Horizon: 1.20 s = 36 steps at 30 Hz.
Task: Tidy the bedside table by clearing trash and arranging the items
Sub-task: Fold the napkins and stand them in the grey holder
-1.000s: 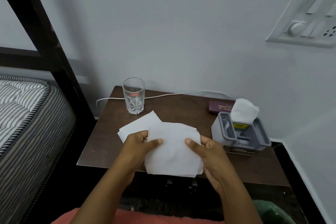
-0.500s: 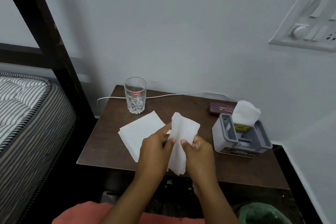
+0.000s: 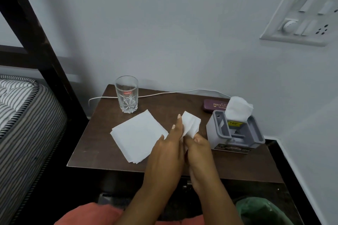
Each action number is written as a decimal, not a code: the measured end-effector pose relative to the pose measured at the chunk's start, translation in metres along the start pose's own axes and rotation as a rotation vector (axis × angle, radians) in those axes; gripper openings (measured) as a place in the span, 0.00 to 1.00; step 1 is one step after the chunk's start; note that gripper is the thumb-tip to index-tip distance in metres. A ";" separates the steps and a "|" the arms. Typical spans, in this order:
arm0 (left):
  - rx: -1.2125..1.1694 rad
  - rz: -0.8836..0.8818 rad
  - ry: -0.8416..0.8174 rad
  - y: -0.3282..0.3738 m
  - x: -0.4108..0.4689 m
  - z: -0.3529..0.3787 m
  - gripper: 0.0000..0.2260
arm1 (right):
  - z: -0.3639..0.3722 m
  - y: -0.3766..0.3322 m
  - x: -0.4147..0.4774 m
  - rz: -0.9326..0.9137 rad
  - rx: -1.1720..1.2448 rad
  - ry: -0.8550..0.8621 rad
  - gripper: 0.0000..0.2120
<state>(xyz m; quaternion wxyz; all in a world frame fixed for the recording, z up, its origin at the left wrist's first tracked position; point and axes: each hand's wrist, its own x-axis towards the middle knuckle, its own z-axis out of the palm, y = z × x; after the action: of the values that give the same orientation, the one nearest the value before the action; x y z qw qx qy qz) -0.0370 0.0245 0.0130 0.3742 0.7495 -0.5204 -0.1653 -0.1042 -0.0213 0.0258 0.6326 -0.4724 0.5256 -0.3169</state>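
Observation:
A white tissue (image 3: pixel 191 123) is bunched between my two hands above the middle of the dark wooden bedside table (image 3: pixel 102 144). My left hand (image 3: pixel 169 149) presses it from the left with fingers straight. My right hand (image 3: pixel 198 149) grips it from the right; most of the tissue is hidden between the palms. A second flat white tissue (image 3: pixel 136 136) lies on the table to the left of my hands. An empty clear glass (image 3: pixel 127 94) stands at the back left.
A grey tissue holder (image 3: pixel 236 131) with a white tissue sticking out stands at the right, a maroon spectacle case (image 3: pixel 213 105) behind it. A white cable (image 3: pixel 164 93) runs along the back edge. A green-lined bin (image 3: pixel 259 210) sits lower right; a striped mattress (image 3: pixel 22 115) is left.
The tissue was spread flat between both hands; my hands came together and folded, then crumpled it into a small bunch. The other tissue stayed flat on the table.

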 end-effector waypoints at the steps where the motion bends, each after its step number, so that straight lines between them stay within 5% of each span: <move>1: 0.000 -0.001 -0.021 0.000 0.000 0.001 0.29 | -0.002 -0.001 0.000 0.005 0.025 0.000 0.11; 16: -0.008 -0.011 -0.158 0.024 -0.001 0.009 0.34 | -0.011 -0.006 -0.001 0.145 0.254 -0.111 0.16; 21: 0.017 0.013 -0.210 0.034 0.004 0.009 0.35 | -0.017 -0.010 -0.001 0.045 0.209 -0.127 0.14; 27: -0.432 -0.076 -0.348 0.030 0.013 0.003 0.40 | -0.035 -0.016 0.001 -0.002 0.306 -0.041 0.10; 32: -0.807 -0.282 -0.157 0.030 0.023 -0.020 0.28 | -0.068 -0.020 -0.001 0.029 0.331 -0.123 0.09; 36: -0.855 -0.372 -0.413 0.026 0.018 -0.019 0.21 | -0.086 -0.020 -0.006 0.042 0.130 -0.221 0.10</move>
<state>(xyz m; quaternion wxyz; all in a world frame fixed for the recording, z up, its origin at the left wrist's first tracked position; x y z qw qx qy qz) -0.0344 0.0106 0.0470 0.5012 0.5609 -0.3272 -0.5720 -0.1864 -0.0459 0.0459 0.7223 -0.4514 0.4409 -0.2830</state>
